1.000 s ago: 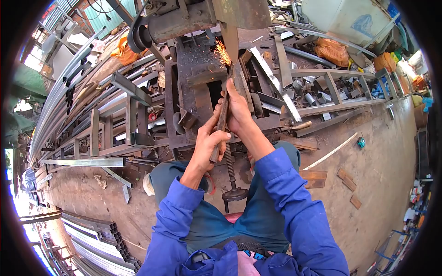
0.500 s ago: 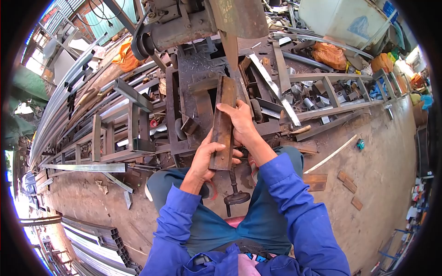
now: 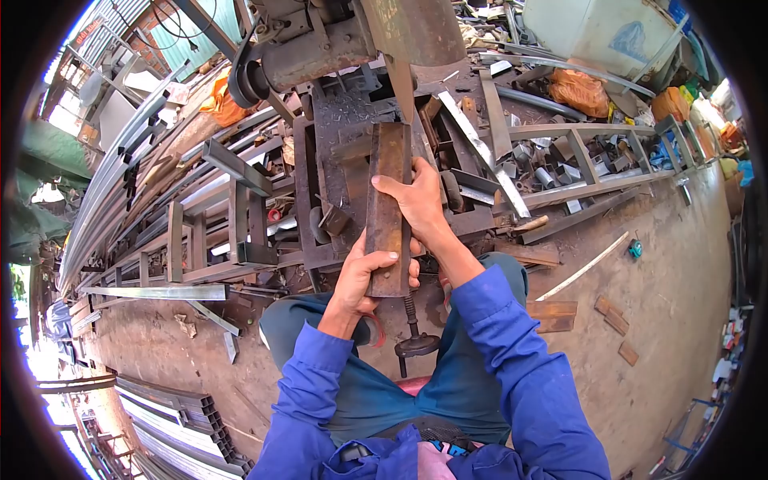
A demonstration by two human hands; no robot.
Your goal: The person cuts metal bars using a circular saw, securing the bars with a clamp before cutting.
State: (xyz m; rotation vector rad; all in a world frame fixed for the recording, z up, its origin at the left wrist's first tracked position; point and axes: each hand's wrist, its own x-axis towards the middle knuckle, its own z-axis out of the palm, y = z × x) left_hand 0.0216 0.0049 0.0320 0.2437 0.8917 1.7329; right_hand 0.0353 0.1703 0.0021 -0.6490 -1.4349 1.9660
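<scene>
My left hand [image 3: 356, 278] grips the lower end of a rusty steel bar [image 3: 388, 204], its thumb across the face. Higher up, my right hand [image 3: 418, 200] is closed around the bar's right side, thumb on top. The bar looks like a short length of angle or channel; its underside is hidden. Its far end lies just below the thin cutting disc [image 3: 400, 86] of a machine [image 3: 312, 56] with a large guard [image 3: 412, 32]; contact cannot be made out. Beneath is the metal machine bed [image 3: 340, 120]. A screw with a handwheel [image 3: 418, 346] sticks out between my knees.
Welded steel frames [image 3: 192, 232] and long bars crowd the left; another frame [image 3: 576, 160] lies right among offcuts. Rusty plates [image 3: 552, 316], small pieces [image 3: 612, 314], a pale strip [image 3: 584, 266] and a tape measure [image 3: 635, 249] are on the floor. Square tubes [image 3: 180, 416] are stacked lower left.
The bar has turned slightly, its far end swinging left so that it points straighter ahead. Both hands keep their hold. The view has shifted a little.
</scene>
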